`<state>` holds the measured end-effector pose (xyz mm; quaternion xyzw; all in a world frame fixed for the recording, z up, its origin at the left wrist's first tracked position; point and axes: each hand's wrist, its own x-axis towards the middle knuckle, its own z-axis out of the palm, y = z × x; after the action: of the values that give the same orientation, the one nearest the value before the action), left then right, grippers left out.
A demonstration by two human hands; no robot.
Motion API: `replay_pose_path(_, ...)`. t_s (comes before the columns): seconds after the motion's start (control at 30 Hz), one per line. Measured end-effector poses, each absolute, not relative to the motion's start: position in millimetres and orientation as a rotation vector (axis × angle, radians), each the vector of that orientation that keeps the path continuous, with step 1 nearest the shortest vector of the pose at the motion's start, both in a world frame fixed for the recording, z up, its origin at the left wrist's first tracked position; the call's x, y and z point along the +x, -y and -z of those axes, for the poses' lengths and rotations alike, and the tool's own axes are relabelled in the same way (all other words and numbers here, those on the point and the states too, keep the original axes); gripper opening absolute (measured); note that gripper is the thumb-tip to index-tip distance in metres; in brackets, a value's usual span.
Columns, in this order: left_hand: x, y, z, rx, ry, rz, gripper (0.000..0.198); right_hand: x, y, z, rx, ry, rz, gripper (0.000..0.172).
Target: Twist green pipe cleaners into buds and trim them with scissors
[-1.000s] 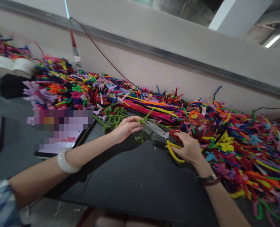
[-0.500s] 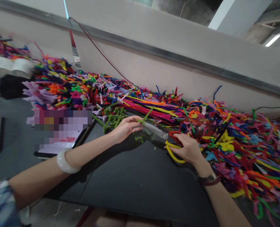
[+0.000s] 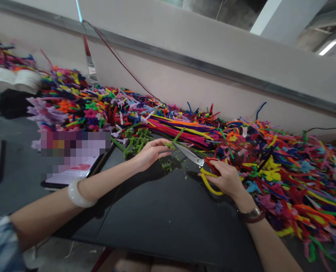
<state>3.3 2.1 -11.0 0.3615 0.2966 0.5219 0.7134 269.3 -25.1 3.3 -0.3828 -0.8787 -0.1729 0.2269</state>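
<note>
My left hand [image 3: 150, 153] pinches a green pipe-cleaner stem [image 3: 174, 140] that slants up to the right over the black tabletop [image 3: 162, 215]. My right hand [image 3: 226, 178] is closed round the red and yellow handles of a pair of scissors [image 3: 197, 161]. The steel blades point up-left and their tips meet the green stem just beside my left fingertips. Small green clippings [image 3: 167, 165] lie under the blades. A white bangle [image 3: 78, 194] is on my left wrist and a dark watch [image 3: 251, 214] on my right.
A long heap of many-coloured pipe cleaners [image 3: 270, 166] runs along the wall, with bent green stems [image 3: 136, 141] behind my left hand. A blurred-out flat item [image 3: 74, 158] lies at the left. White tape rolls [image 3: 14, 79] sit far left.
The scissor blades shifted slightly at the green stem, opening and closing a little. Both hands stay almost where they were.
</note>
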Motion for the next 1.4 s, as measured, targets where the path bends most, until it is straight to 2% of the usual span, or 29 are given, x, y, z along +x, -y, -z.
replay_pose_path(0.33, 2.5, -1.4, 10.6, 0.805, -0.673, -1.159, 0.014, 264.6, 26.0, -14.8, -1.36, 2.282, 0.589, 0.047)
replay_pose_path(0.7, 2.2, -3.5, 14.0, 0.804, -0.655, -1.169, 0.014, 269.2, 24.8, -8.7, -1.143, 2.325, 0.836, 0.043)
replay_pose_path(1.4, 2.2, -2.5, 13.0, 0.845, -0.695, -1.184, 0.014, 271.0, 24.7, -6.4, -1.063, 2.341, 0.788, 0.038)
